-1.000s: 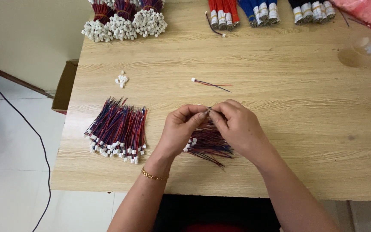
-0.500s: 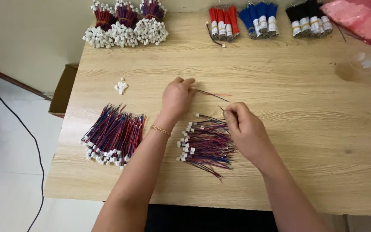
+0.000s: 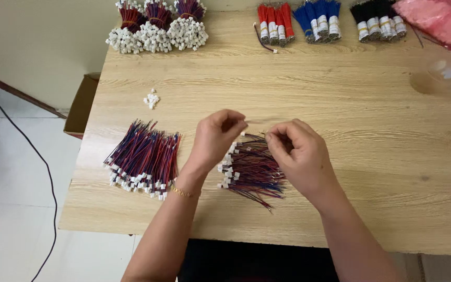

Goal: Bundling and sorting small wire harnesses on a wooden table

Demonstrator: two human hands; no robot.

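My left hand point(image 3: 216, 137) and my right hand point(image 3: 297, 152) are raised just above a loose pile of red, blue and black wires with white plugs point(image 3: 251, 169) on the wooden table point(image 3: 340, 94). Between the two hands runs a thin wire point(image 3: 257, 121), blurred, pinched at its left end by my left fingers and at its right end by my right fingers. A larger pile of the same plugged wires point(image 3: 143, 157) lies left of my left wrist. A few loose white plugs point(image 3: 151, 98) sit farther up on the left.
Along the far edge stand tied wire bundles with white plugs point(image 3: 155, 27), then red point(image 3: 273, 21), blue point(image 3: 318, 19) and black point(image 3: 378, 20) bundles. A pink bag point(image 3: 434, 18) and a clear round lid point(image 3: 443, 70) sit far right. A cardboard box point(image 3: 82, 104) and a black cable point(image 3: 32, 151) are on the floor at left.
My left hand reached out to the single wire lying up the table, picked it up and brought it back over the small pile, where both hands now hold it.
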